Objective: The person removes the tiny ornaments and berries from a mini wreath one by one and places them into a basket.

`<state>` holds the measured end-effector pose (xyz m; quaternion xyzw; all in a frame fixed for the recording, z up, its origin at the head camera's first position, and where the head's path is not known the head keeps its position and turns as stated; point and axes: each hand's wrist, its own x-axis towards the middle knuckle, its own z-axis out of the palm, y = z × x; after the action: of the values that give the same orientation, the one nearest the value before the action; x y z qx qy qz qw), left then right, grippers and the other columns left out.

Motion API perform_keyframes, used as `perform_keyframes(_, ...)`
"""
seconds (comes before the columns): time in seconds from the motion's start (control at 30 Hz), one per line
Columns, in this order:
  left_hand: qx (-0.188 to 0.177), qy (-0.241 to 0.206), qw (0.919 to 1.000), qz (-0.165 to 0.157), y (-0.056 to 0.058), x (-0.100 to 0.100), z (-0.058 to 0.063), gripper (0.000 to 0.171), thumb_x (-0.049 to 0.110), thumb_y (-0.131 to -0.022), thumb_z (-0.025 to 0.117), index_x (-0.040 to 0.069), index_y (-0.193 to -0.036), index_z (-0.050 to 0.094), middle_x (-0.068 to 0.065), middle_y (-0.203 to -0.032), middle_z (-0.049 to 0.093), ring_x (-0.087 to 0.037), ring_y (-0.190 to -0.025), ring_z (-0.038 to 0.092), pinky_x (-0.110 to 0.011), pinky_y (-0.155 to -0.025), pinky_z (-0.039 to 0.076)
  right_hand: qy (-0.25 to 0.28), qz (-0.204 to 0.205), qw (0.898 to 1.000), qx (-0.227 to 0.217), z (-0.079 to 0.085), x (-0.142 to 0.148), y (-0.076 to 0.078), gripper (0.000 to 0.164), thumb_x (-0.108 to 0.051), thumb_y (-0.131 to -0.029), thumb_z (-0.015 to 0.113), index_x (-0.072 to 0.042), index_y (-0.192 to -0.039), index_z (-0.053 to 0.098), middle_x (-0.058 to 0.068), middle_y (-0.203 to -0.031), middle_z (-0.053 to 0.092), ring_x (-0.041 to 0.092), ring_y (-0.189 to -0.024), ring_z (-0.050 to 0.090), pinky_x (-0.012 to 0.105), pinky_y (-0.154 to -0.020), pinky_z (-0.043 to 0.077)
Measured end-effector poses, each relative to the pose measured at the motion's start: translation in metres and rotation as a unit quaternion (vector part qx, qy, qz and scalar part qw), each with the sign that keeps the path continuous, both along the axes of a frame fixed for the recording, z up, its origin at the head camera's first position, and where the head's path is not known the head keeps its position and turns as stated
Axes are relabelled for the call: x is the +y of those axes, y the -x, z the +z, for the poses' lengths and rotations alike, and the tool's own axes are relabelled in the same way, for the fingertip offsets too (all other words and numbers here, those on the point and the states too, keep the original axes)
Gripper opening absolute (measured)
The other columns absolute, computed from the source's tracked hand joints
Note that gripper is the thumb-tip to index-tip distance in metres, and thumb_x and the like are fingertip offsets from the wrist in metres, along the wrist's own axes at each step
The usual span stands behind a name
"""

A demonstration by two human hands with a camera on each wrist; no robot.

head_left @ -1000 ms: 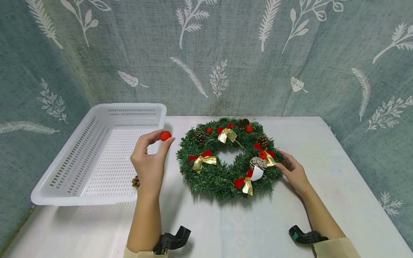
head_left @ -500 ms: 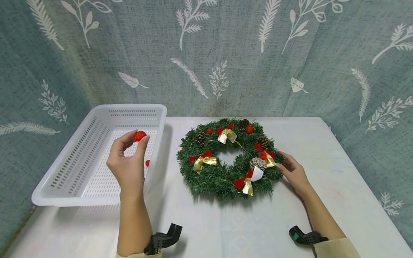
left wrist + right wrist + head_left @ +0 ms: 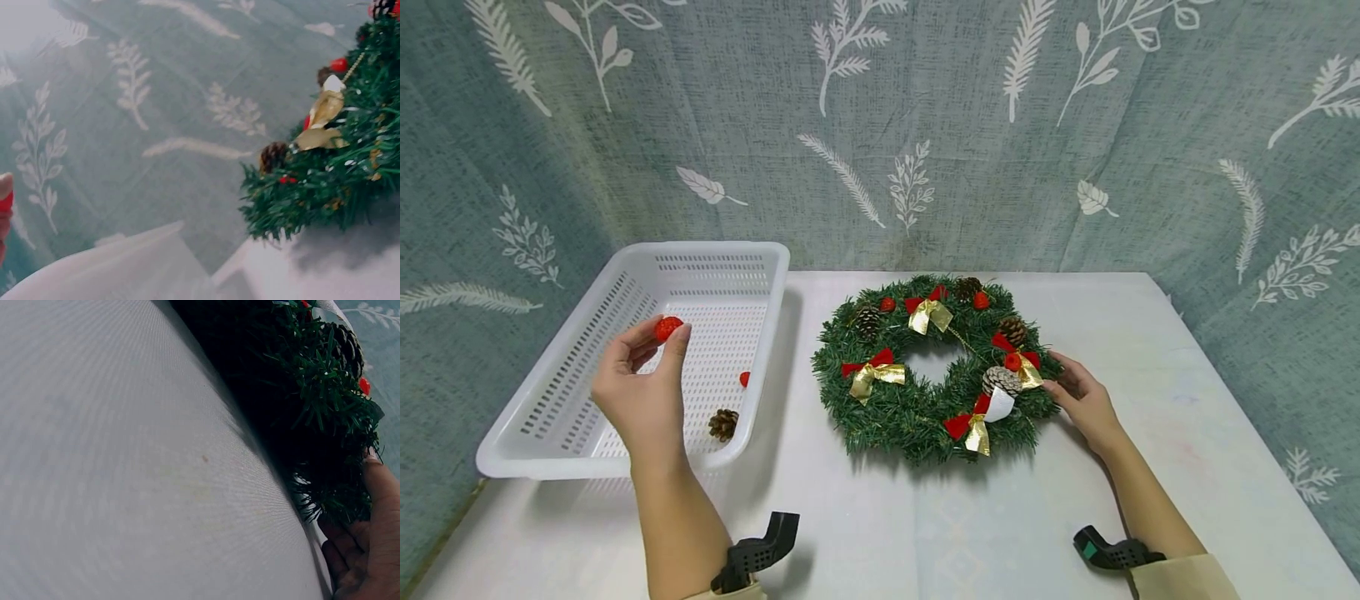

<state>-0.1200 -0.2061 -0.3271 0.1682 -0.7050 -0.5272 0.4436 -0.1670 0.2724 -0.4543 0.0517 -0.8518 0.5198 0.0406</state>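
My left hand (image 3: 643, 396) pinches a red, bumpy artificial berry (image 3: 668, 328) between thumb and fingertips, over the white plastic basket (image 3: 568, 468). At the left edge of the left wrist view, only fingertips and a sliver of the berry (image 3: 6, 204) show. A green Christmas wreath (image 3: 902, 429) lies on the table, trimmed with red-and-gold bows, pinecones and red berries. My right hand (image 3: 1086, 404) holds the wreath's right rim. In the right wrist view, the thumb of that hand (image 3: 375, 544) lies on the outer needles, with the other fingers curled low beside them.
Inside the basket are a brown pinecone (image 3: 723, 424) and a small red berry (image 3: 744, 379), both near its right wall. A white cloth covers the table (image 3: 970, 533). Behind stands a grey-green curtain (image 3: 850, 192) with white leaf prints.
My left hand has moved left with the berry, from beside the basket's right rim to over its inside. The pinecone and small berry have come into full view. My right hand stays at the wreath.
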Motion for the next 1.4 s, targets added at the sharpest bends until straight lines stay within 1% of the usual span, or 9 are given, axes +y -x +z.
perform_keyframes(0.2, -0.014, -0.025, 0.9994, 0.018, -0.002, -0.006, 0.0, 0.031, 0.016, -0.082, 0.075, 0.006, -0.11, 0.069, 0.014, -0.095, 0.062, -0.002, -0.089, 0.055, -0.019, -0.087, 0.042, -0.002, -0.001, 1.0, 0.003, -0.001, 0.0, 0.0, 0.054, -0.015, -0.095, 0.058, -0.003, -0.143, 0.038, -0.003, -0.099, 0.053, -0.006, -0.089, 0.051, 0.01, -0.073, 0.045)
perform_keyframes(0.37, -0.003, -0.07, 0.9969, 0.037, -0.001, -0.006, 0.002, 0.035, 0.012, -0.082, 0.074, 0.007, -0.115, 0.065, 0.001, -0.109, 0.065, -0.005, -0.099, 0.055, -0.02, -0.092, 0.041, -0.004, -0.002, 1.0, 0.004, -0.001, 0.0, -0.001, 0.054, -0.015, -0.095, 0.058, -0.002, -0.143, 0.038, -0.001, -0.101, 0.054, -0.008, -0.09, 0.051, 0.01, -0.074, 0.045)
perform_keyframes(0.5, 0.009, -0.087, 0.9954, 0.038, -0.001, -0.006, 0.005, 0.039, 0.01, -0.08, 0.075, 0.008, -0.117, 0.063, -0.001, -0.113, 0.063, -0.007, -0.105, 0.055, -0.02, -0.095, 0.041, 0.002, -0.002, 1.0, 0.005, -0.001, 0.0, -0.001, 0.054, -0.017, -0.094, 0.059, -0.002, -0.142, 0.039, -0.004, -0.099, 0.054, -0.006, -0.089, 0.051, 0.011, -0.073, 0.046)
perform_keyframes(0.73, 0.035, -0.055, 0.9979, 0.001, 0.0, 0.001, 0.006, 0.044, 0.008, -0.078, 0.078, 0.003, -0.118, 0.062, 0.006, -0.108, 0.062, -0.008, -0.105, 0.056, -0.022, -0.096, 0.041, 0.0, -0.003, 1.0, 0.003, 0.0, 0.0, -0.001, 0.054, -0.016, -0.094, 0.059, -0.003, -0.143, 0.038, -0.003, -0.101, 0.053, -0.007, -0.091, 0.05, 0.009, -0.074, 0.045)
perform_keyframes(0.83, 0.042, -0.046, 0.998, -0.012, 0.001, 0.005, 0.006, 0.044, 0.008, -0.077, 0.078, 0.002, -0.117, 0.062, 0.004, -0.109, 0.063, -0.009, -0.104, 0.056, -0.022, -0.096, 0.041, -0.003, -0.002, 1.0, 0.002, 0.0, 0.0, -0.001, 0.054, -0.015, -0.095, 0.059, -0.003, -0.143, 0.038, -0.002, -0.102, 0.053, -0.007, -0.092, 0.05, 0.009, -0.075, 0.044)
perform_keyframes(0.97, 0.042, -0.043, 0.9973, -0.043, 0.003, 0.012, 0.006, 0.044, 0.007, -0.077, 0.078, 0.003, -0.118, 0.061, -0.001, -0.113, 0.063, -0.009, -0.105, 0.055, -0.023, -0.097, 0.041, 0.0, 0.0, 1.0, 0.003, 0.001, 0.001, 0.0, 0.054, -0.014, -0.095, 0.059, -0.003, -0.143, 0.038, -0.001, -0.101, 0.053, -0.005, -0.09, 0.051, 0.01, -0.073, 0.044)
perform_keyframes(1.23, 0.04, -0.034, 0.9937, -0.098, 0.006, 0.03, 0.005, 0.05, 0.004, -0.076, 0.078, 0.001, -0.122, 0.059, 0.002, -0.116, 0.061, -0.01, -0.11, 0.054, -0.024, -0.101, 0.04, 0.0, -0.002, 1.0, 0.0, -0.001, 0.001, 0.001, 0.055, -0.015, -0.094, 0.059, -0.003, -0.143, 0.038, -0.002, -0.103, 0.052, -0.005, -0.091, 0.05, 0.01, -0.074, 0.044)
perform_keyframes(1.33, 0.052, -0.032, 0.9908, -0.121, 0.007, 0.039, 0.006, 0.05, 0.002, -0.077, 0.077, -0.001, -0.123, 0.058, 0.002, -0.116, 0.061, -0.01, -0.11, 0.054, -0.025, -0.101, 0.04, 0.003, -0.001, 1.0, -0.001, -0.001, 0.0, 0.001, 0.055, -0.014, -0.094, 0.059, -0.002, -0.143, 0.037, -0.002, -0.102, 0.052, -0.005, -0.091, 0.05, 0.011, -0.073, 0.044)
perform_keyframes(1.4, 0.062, -0.024, 0.9883, -0.137, 0.008, 0.047, 0.007, 0.05, 0.0, -0.076, 0.076, -0.003, -0.123, 0.057, -0.001, -0.117, 0.062, -0.01, -0.11, 0.054, -0.026, -0.102, 0.039, 0.002, -0.003, 1.0, 0.0, 0.0, 0.001, 0.0, 0.055, -0.015, -0.094, 0.059, -0.003, -0.143, 0.037, -0.002, -0.102, 0.052, -0.005, -0.091, 0.05, 0.011, -0.073, 0.045)
